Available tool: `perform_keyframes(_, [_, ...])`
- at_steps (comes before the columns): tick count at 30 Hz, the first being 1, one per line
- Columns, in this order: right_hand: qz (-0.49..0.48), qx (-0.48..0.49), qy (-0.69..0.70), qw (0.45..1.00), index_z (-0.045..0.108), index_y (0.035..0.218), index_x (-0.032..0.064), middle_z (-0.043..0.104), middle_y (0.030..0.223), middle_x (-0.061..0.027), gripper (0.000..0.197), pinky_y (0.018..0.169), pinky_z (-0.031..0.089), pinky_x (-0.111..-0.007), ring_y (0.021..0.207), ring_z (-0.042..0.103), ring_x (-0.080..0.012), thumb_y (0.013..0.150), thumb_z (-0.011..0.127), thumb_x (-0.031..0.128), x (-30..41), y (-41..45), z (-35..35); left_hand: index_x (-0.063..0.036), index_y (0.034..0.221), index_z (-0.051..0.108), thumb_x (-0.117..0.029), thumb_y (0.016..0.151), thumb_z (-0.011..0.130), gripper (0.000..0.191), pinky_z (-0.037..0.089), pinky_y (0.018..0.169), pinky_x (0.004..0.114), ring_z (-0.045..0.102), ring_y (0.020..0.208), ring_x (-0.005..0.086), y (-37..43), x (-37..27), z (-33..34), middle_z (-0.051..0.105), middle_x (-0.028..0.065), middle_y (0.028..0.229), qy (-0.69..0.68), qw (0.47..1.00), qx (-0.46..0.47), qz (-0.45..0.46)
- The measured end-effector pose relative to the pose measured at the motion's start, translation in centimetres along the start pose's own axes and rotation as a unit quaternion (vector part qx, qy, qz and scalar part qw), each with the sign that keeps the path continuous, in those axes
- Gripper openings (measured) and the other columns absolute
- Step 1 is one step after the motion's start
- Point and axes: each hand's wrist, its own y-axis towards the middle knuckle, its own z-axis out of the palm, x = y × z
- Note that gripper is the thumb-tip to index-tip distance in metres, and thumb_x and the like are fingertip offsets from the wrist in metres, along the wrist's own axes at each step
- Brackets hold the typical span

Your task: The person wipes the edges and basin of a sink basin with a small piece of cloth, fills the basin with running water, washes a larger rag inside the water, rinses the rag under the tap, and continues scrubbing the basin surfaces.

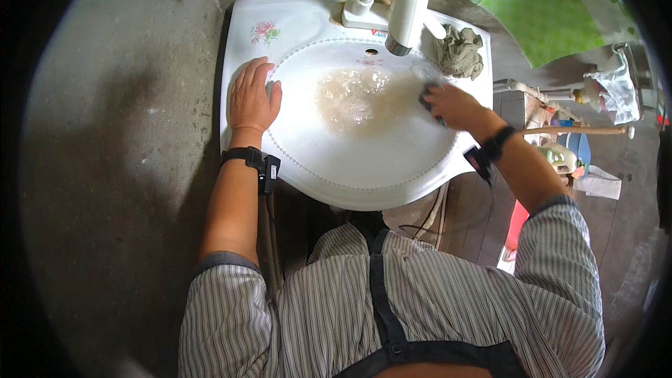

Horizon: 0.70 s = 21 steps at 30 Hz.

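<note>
A white ceramic washbasin (pixel 362 168) with a patterned rim line holds cloudy, brownish water (pixel 354 102). Flat on the basin's left rim rests my left hand (pixel 255 94), fingers slightly apart and holding nothing. My right hand (pixel 455 106) is at the right inner wall, its fingers closed on a dark scrubbing pad or cloth (pixel 428 100); motion blur hides exactly which. Above the basin hangs the white faucet (pixel 412 5) with a metal tip. A crumpled grey-green cloth (pixel 462 52) lies on the back right corner, just behind my right hand.
A bare concrete wall (pixel 115 115) stands at the left. A green cloth or curtain (pixel 525 5) hangs at the upper right. Beyond my right arm are a pale pipe (pixel 577 130), a plastic bottle (pixel 559 159), a blue container (pixel 579 147) and a white cloth (pixel 598 182).
</note>
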Motion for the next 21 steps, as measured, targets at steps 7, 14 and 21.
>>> perform_keyframes(7, [0.022,0.066,0.264,0.962,0.063,0.123,0.0254,0.031,0.154,-0.0017,0.035,0.117,0.017,-0.048,0.144,0.021,-0.024,0.09,0.054,0.017,10.1,3.7,0.5,-0.0063,0.115,0.055,-0.013,0.085,0.06,0.031,0.034,0.108,0.042,0.043,0.128,0.0329,-0.9,0.9,-0.4,0.052,0.0128,0.133,-0.028,0.999,0.013,0.02])
perform_keyframes(14, [0.155,-0.025,0.131,0.979,0.065,0.118,0.015,0.036,0.149,-0.0049,0.034,0.112,0.029,-0.04,0.139,0.03,-0.0258,0.088,0.05,0.013,5.6,1.0,1.6,-0.0081,0.122,0.054,-0.018,0.086,0.06,0.038,0.025,0.113,0.045,0.032,0.136,0.035,-5.6,-5.1,-1.7,0.043,0.0123,0.142,-0.004,0.988,0.14,0.061])
perform_keyframes(21, [0.078,-0.323,0.313,0.89,0.062,0.112,0.0062,0.049,0.135,-0.0194,0.035,0.104,0.04,-0.039,0.126,0.045,-0.0362,0.078,0.061,0.0,5.4,-6.9,2.3,-0.0072,0.119,0.056,-0.022,0.082,0.063,0.04,0.028,0.111,0.045,0.036,0.134,0.0334,-9.4,-7.3,-2.1,0.049,0.0125,0.136,0.001,0.99,0.131,0.054])
